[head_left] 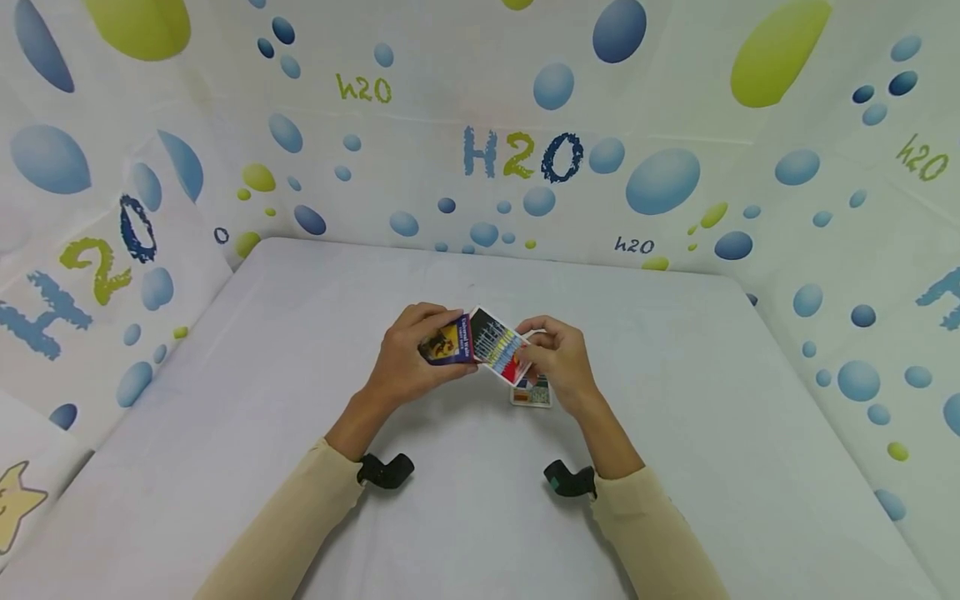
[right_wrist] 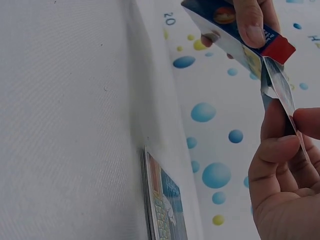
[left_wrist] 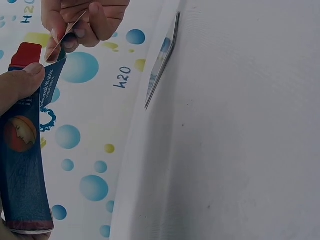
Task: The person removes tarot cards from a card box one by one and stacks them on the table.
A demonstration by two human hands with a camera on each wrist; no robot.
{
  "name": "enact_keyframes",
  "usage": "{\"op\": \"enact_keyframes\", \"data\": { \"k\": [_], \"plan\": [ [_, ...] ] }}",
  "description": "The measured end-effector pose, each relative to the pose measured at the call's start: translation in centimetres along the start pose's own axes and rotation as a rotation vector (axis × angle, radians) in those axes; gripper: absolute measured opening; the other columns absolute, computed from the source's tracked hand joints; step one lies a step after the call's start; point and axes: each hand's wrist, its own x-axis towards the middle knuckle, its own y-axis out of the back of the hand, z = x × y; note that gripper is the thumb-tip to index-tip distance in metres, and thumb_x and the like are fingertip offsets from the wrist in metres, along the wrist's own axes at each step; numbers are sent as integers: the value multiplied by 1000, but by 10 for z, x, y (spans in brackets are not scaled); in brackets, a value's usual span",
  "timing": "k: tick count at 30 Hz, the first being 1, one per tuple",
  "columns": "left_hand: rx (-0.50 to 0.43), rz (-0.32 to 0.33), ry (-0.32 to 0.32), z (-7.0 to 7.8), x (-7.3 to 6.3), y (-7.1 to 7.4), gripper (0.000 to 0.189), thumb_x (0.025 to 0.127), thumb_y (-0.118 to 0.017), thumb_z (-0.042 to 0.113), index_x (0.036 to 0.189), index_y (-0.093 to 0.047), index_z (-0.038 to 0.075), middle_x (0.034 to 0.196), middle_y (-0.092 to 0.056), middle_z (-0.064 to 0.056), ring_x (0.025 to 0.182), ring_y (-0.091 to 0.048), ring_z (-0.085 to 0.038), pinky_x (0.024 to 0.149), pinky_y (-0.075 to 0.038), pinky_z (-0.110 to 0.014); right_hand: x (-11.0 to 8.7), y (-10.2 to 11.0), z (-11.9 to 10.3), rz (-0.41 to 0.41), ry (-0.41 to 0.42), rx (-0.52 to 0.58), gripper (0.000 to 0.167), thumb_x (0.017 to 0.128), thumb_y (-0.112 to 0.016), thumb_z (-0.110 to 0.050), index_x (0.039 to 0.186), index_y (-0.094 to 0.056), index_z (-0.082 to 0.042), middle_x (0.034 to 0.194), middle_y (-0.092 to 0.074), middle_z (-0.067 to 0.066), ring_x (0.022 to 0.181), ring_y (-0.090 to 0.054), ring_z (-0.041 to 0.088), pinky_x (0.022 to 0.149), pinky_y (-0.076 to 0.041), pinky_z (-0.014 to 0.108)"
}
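Note:
My left hand (head_left: pixel 408 354) grips a small blue card box (head_left: pixel 447 340) labelled "Universal Waite", its thumb pressed near the opened end, where a red flap (left_wrist: pixel 26 55) sticks out in the left wrist view. Between thumb and fingers my right hand (head_left: pixel 558 358) pinches a tarot card (head_left: pixel 498 346) with a black, yellow and red picture, which overlaps the box's open end in the head view. Just below that hand a small stack of cards (head_left: pixel 531 393) lies on the table, partly hidden by the fingers; the right wrist view shows the stack (right_wrist: pixel 167 200) side-on.
A white cloth covers the table (head_left: pixel 300 300). Behind it and along both sides hangs a white sheet (head_left: pixel 420 133) printed with blue and green drops and "H2O". Black wrist cameras (head_left: pixel 386 472) sit under both forearms, at the ends of beige sleeves (head_left: pixel 300 517).

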Motion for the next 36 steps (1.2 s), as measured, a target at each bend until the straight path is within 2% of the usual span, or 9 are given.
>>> {"op": "enact_keyframes", "data": {
  "k": [7,15,22,29,36],
  "plan": [
    [16,-32,-17,1,0,-1,73,67,-97,26,132,-68,10,124,-60,-7,118,-53,-23,94,-49,-39,1,2,2,-46,1,-39,28,83,-59,4,110,-63,4,70,-63,5,55,-54,16,47,-47,27],
    [15,-53,-17,0,-1,-2,73,67,-97,28,132,-68,10,123,-60,-7,117,-53,-22,96,-49,-40,2,2,5,-55,-15,-68,24,83,-60,2,107,-63,2,70,-65,6,55,-55,16,47,-46,27],
    [10,-69,-6,0,-1,-2,72,67,-97,28,131,-69,11,124,-60,-5,117,-53,-20,98,-48,-40,1,2,1,-55,-31,-124,20,83,-64,2,103,-64,5,72,-67,6,59,-56,16,51,-45,27],
    [13,-58,-14,0,-1,0,73,65,-98,27,131,-69,10,123,-61,-7,116,-54,-22,96,-49,-39,2,4,-1,-48,-29,-156,17,83,-66,2,100,-64,6,72,-69,6,59,-57,16,49,-44,26],
    [8,-40,-25,0,0,0,74,65,-98,26,131,-69,8,122,-61,-8,115,-54,-23,94,-49,-40,2,5,0,-12,-45,-129,17,82,-67,3,98,-64,6,72,-68,3,61,-60,15,49,-47,24]
  ]
}}
